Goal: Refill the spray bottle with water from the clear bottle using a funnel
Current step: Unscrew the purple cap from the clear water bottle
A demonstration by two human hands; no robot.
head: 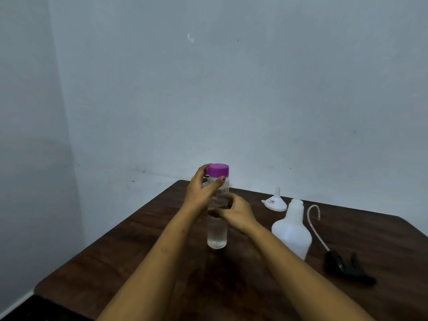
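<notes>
Purple-capped clear bottle (217, 230) stands upright, holding water.

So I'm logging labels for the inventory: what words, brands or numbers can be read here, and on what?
Funnel: a small sticker with purple and red marks, too small and blurred to read.
Clear bottle: a patterned patch just under the purple cap, mostly hidden by the left hand; not readable.
Spray bottle and trigger head: no text visible.

walls (231, 89): pale blue, scuffed, meeting in a corner
table (115, 262): dark brown wood
light: dim
</notes>
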